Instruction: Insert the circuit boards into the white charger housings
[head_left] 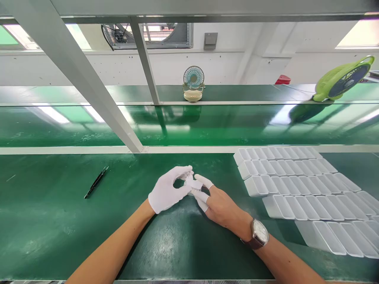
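My left hand [170, 189], in a white glove, has its thumb and fingers closed around a small white piece [194, 183]. My right hand [217, 201] wears white finger cots on its fingertips and pinches the same piece from the right. Fingers cover much of the piece, so its exact kind does not show. Both hands are held together over the middle of the green work surface [166, 244]. A pair of black tweezers [96, 182] lies on the surface to the left, apart from my hands.
Rows of white translucent trays [290, 185] with several compartments stand at the right. A metal post [89, 75] slants down to the rail behind my hands. On the back shelf are a small fan [193, 83] and a green fan [340, 81].
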`<state>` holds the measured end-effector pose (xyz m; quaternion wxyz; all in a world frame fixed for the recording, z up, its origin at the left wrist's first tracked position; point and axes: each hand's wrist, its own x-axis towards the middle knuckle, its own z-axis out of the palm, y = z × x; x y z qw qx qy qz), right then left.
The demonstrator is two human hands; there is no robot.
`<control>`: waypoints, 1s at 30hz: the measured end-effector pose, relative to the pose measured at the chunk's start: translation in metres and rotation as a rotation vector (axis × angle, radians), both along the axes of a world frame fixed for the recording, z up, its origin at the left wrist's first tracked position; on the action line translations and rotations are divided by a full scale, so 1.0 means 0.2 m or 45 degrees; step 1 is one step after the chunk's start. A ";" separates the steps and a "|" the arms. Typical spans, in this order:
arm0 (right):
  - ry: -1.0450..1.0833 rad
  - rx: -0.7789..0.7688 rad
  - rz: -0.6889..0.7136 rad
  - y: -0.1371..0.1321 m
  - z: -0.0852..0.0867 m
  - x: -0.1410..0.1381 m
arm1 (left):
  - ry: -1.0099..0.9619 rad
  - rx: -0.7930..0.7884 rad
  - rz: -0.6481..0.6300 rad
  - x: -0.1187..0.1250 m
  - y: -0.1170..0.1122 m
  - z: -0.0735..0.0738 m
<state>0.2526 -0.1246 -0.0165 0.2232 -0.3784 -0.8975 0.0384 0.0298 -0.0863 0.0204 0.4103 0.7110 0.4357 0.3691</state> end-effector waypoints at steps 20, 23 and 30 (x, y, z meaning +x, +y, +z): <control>0.009 0.211 0.058 0.03 -0.08 -0.03 | 0.162 0.192 -0.056 -0.07 0.00 0.03; 0.064 0.248 0.077 0.03 -0.06 -0.04 | 0.080 0.206 0.087 -0.12 0.04 0.04; 0.133 0.336 -0.020 0.04 0.11 0.03 | 0.035 0.239 0.230 -0.16 0.09 0.01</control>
